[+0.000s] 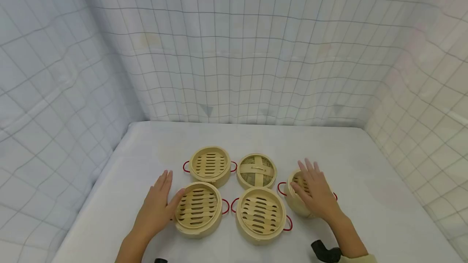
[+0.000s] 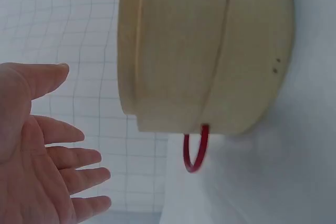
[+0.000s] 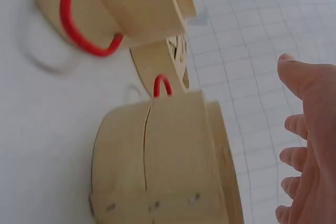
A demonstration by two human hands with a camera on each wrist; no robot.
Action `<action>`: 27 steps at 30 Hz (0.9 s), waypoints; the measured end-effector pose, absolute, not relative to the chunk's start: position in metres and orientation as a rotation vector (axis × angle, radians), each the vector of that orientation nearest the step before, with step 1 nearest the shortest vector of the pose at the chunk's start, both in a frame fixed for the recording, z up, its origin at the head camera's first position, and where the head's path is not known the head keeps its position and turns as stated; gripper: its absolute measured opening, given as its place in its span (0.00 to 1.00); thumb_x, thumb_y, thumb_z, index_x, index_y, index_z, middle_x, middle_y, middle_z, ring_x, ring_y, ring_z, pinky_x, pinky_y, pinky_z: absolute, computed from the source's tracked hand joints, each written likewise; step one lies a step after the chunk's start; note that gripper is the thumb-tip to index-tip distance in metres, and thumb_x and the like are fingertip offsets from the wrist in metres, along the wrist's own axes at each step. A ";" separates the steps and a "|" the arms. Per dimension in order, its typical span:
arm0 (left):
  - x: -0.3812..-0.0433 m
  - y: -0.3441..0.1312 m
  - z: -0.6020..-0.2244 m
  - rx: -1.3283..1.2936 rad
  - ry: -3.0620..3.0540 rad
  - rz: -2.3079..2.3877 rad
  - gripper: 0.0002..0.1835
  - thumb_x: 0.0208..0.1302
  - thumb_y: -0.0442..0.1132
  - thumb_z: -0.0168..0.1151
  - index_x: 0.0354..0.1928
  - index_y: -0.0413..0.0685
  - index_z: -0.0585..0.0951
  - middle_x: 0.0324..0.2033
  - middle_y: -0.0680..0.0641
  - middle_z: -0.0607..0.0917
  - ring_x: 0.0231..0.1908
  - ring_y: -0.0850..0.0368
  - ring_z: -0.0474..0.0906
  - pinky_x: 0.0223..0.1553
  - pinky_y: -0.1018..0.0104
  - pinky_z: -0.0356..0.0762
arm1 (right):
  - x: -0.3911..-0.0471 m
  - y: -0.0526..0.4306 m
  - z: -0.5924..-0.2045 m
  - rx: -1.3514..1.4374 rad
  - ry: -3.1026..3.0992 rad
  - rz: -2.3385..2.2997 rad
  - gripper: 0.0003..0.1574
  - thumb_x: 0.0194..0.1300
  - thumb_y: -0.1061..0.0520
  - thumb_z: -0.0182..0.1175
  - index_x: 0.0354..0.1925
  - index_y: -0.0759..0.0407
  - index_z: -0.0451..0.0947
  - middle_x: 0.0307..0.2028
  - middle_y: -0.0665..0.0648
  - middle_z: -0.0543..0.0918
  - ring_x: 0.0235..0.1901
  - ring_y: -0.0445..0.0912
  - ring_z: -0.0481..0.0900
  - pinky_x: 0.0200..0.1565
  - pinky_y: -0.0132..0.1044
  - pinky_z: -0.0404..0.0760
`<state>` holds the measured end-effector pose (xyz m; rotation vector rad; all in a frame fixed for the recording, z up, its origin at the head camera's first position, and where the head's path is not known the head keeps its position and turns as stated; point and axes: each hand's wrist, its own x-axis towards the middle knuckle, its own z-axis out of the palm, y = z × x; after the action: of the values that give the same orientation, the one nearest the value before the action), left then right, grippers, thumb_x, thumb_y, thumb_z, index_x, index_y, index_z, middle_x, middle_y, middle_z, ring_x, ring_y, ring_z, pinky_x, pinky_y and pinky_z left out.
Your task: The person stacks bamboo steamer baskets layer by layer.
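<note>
In the head view, my left hand (image 1: 155, 208) hovers with fingers extended beside the left edge of the front-left bamboo steamer basket (image 1: 199, 231). The left wrist view shows that hand (image 2: 44, 169) apart from the basket's wall (image 2: 178, 51), which has a red handle (image 2: 195, 156). My right hand (image 1: 317, 193), fingers stretched out, is over the right-hand steamer basket (image 1: 299, 204) and hides part of its slatted top. Seen from the right wrist, the hand (image 3: 315, 145) stands clear of that basket (image 3: 157, 156). Neither hand holds anything.
A front-middle steamer basket (image 1: 254, 236) and a back-left one (image 1: 215, 180) show slatted tops and red handles. Between them lies a round woven steamer lid (image 1: 257, 169). All stand on a white-covered table (image 1: 157, 141), with grid-patterned cloth walls (image 1: 234, 68) around.
</note>
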<state>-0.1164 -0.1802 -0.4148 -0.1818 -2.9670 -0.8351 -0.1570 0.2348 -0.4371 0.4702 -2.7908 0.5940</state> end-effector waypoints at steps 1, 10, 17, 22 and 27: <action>-0.115 -0.185 -0.417 -0.139 -2.982 -0.909 0.41 0.58 0.60 0.39 0.62 0.35 0.47 0.61 0.36 0.48 0.59 0.40 0.42 0.53 0.45 0.42 | -0.155 0.242 -0.439 0.441 -2.794 0.633 0.40 0.58 0.41 0.47 0.64 0.51 0.44 0.62 0.58 0.46 0.61 0.51 0.34 0.54 0.56 0.43; -0.107 -0.197 -0.440 0.207 -3.002 -1.505 0.44 0.55 0.64 0.38 0.62 0.36 0.49 0.58 0.32 0.52 0.57 0.38 0.47 0.52 0.46 0.51 | -0.134 0.294 -0.459 0.167 -2.851 0.908 0.41 0.61 0.43 0.44 0.64 0.56 0.39 0.62 0.62 0.42 0.60 0.55 0.32 0.51 0.61 0.41; -0.109 -0.191 -0.452 0.248 -2.937 -1.606 0.43 0.54 0.64 0.41 0.61 0.38 0.52 0.58 0.35 0.56 0.55 0.40 0.55 0.48 0.51 0.61 | -0.128 0.308 -0.475 0.044 -2.787 1.125 0.40 0.62 0.45 0.44 0.62 0.64 0.43 0.60 0.68 0.47 0.58 0.62 0.43 0.51 0.59 0.47; -0.112 -0.187 -0.457 0.234 -2.877 -1.667 0.39 0.55 0.61 0.44 0.58 0.37 0.60 0.54 0.37 0.65 0.48 0.47 0.67 0.41 0.60 0.69 | -0.126 0.308 -0.482 -0.132 -2.692 1.388 0.39 0.62 0.43 0.41 0.61 0.66 0.46 0.58 0.69 0.52 0.56 0.62 0.51 0.51 0.55 0.54; -0.116 -0.190 -0.459 0.306 -2.876 -1.697 0.38 0.53 0.61 0.48 0.53 0.34 0.66 0.46 0.41 0.74 0.37 0.58 0.72 0.32 0.66 0.72 | -0.131 0.307 -0.487 -0.284 -2.602 1.602 0.40 0.61 0.40 0.41 0.60 0.67 0.51 0.57 0.65 0.58 0.56 0.54 0.55 0.50 0.30 0.61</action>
<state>-0.1163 -0.1899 -0.4588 0.3064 -2.8761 -1.6967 -0.1308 0.3065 -0.4868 -0.2841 -2.6021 1.6019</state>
